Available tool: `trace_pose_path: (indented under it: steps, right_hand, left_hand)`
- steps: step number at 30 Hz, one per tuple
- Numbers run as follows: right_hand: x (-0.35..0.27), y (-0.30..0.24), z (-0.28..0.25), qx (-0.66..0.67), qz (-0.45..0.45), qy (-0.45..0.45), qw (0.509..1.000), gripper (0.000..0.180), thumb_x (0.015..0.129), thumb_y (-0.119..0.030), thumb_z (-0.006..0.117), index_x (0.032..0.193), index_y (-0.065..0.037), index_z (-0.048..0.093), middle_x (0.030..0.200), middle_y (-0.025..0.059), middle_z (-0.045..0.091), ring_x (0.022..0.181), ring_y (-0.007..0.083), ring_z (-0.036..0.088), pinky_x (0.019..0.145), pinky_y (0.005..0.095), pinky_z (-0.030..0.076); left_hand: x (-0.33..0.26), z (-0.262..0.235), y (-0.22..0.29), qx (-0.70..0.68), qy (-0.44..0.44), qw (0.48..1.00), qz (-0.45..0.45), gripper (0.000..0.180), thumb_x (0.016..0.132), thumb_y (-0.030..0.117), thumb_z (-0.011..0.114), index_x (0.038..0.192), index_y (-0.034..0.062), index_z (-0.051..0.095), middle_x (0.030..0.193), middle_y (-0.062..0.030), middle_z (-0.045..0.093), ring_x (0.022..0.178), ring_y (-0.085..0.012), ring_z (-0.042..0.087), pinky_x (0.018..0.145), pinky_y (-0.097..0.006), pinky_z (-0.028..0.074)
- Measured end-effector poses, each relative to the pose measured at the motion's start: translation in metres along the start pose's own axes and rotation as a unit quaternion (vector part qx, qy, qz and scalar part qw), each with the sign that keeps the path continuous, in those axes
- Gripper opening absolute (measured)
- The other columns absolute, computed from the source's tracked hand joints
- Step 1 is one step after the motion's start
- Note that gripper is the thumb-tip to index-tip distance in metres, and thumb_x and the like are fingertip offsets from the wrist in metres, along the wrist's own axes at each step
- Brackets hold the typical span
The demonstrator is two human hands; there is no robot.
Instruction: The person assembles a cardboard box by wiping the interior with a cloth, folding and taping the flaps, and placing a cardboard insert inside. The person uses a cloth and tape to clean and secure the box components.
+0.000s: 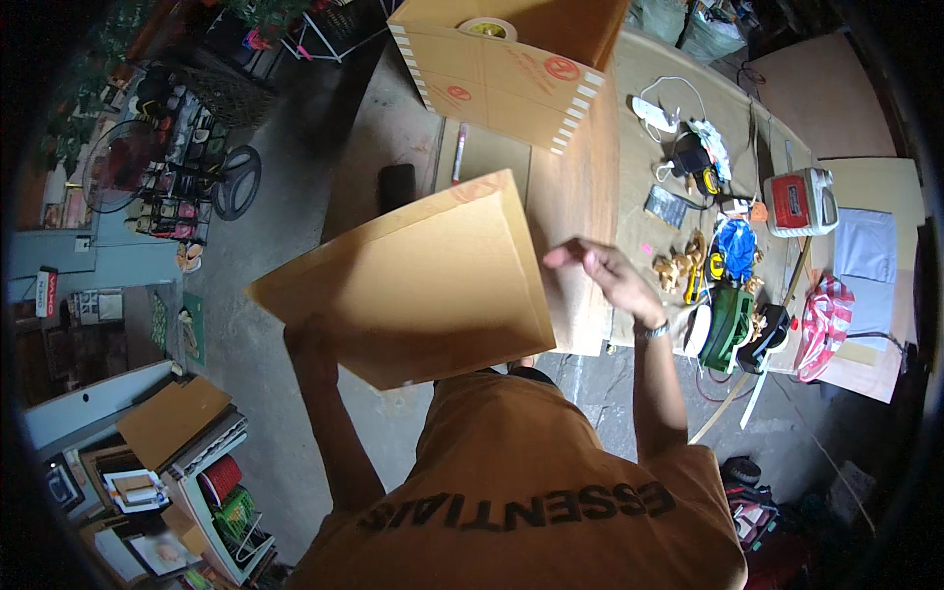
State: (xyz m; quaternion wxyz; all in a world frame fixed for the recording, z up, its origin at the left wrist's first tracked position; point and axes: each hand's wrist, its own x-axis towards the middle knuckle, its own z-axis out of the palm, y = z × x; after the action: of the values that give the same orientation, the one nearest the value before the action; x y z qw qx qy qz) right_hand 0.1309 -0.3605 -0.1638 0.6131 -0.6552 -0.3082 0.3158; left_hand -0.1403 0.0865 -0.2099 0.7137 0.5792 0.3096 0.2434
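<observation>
A large brown cardboard panel [423, 290], with folded edges along its top and right side, is held tilted in front of me over the near edge of the table. My left hand [313, 339] grips its lower left edge; that hand is in shadow and its fingers are partly hidden. Just beyond the panel's right edge is my right hand [612, 280], apart from the cardboard, fingers loosely extended and nothing visible in them. Farther off stands an open cardboard box [492, 84] with strips of pale tape at its corners. A tape roll [489, 29] rests inside it.
On the wooden table [575, 197] lie a black phone [397, 187] and a marker pen [459, 152]. To the right are a power strip [654, 115], a green case [728, 324], a yellow cutter [693, 282] and a red-and-grey container [801, 202]. A shelf [211, 511] stands lower left.
</observation>
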Motion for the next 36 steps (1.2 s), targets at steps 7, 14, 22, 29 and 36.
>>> trace_pose_path:
  steps: [7, 14, 22, 29, 36]
  right_hand:
    - [0.072, -0.021, 0.054, 0.153, 0.049, 0.035, 0.986, 0.061, 0.109, -0.049, 0.042, 0.129, 0.006, 0.059, 0.127, 0.0161, 0.066, 0.115, 0.0250, 0.066, 0.104, 0.0389, 0.050]
    - [0.119, -0.087, 0.068, -0.220, 0.007, 0.239, 0.946, 0.035, 0.108, -0.030, 0.057, 0.118, 0.001, 0.069, 0.108, 0.0143, 0.066, 0.101, 0.0238, 0.066, 0.092, 0.0338, 0.050]
    - [0.096, -0.097, 0.067, 0.252, 0.232, 0.268, 0.900, 0.057, 0.109, -0.053, 0.046, 0.097, -0.001, 0.067, 0.073, 0.0028, 0.064, 0.054, 0.0089, 0.056, 0.050, 0.0240, 0.045]
    - [0.093, -0.055, 0.075, 0.194, 0.342, 0.084, 0.916, 0.036, 0.103, -0.011, 0.060, 0.135, 0.003, 0.054, 0.120, 0.0040, 0.064, 0.114, 0.0135, 0.062, 0.089, 0.0229, 0.051]
    - [0.147, -0.074, 0.130, 0.131, 0.145, 0.181, 0.964, 0.014, 0.106, -0.011, 0.058, 0.117, -0.002, 0.059, 0.104, 0.0029, 0.063, 0.099, 0.0125, 0.057, 0.088, 0.0248, 0.046]
  left_hand:
    - [0.137, -0.007, -0.004, 0.128, -0.096, 0.987, -0.001, 0.062, 0.089, 0.035, 0.081, 0.137, 0.0052, 0.056, 0.131, -0.0079, 0.063, 0.116, -0.0239, 0.062, 0.098, -0.046, 0.054]
    - [0.191, 0.060, 0.056, -0.091, -0.123, 0.988, 0.030, 0.065, 0.082, 0.028, 0.084, 0.134, 0.0008, 0.057, 0.125, -0.0091, 0.066, 0.120, -0.0263, 0.061, 0.106, -0.043, 0.047]
    - [0.226, 0.129, 0.168, -0.033, -0.393, 0.860, 0.324, 0.032, 0.092, 0.031, 0.076, 0.083, 0.0016, 0.070, 0.070, -0.0125, 0.070, 0.058, -0.0236, 0.070, 0.054, -0.030, 0.055]
    - [0.225, 0.174, 0.255, 0.044, -0.648, 0.565, 0.509, 0.018, 0.096, 0.022, 0.066, 0.091, 0.0058, 0.073, 0.093, -0.0093, 0.076, 0.078, -0.0214, 0.074, 0.062, -0.028, 0.057]
    - [0.147, 0.119, 0.382, 0.413, -0.619, 0.325, 0.583, 0.020, 0.102, 0.020, 0.056, 0.117, 0.0139, 0.069, 0.123, -0.0030, 0.070, 0.104, -0.0220, 0.071, 0.090, -0.039, 0.056]
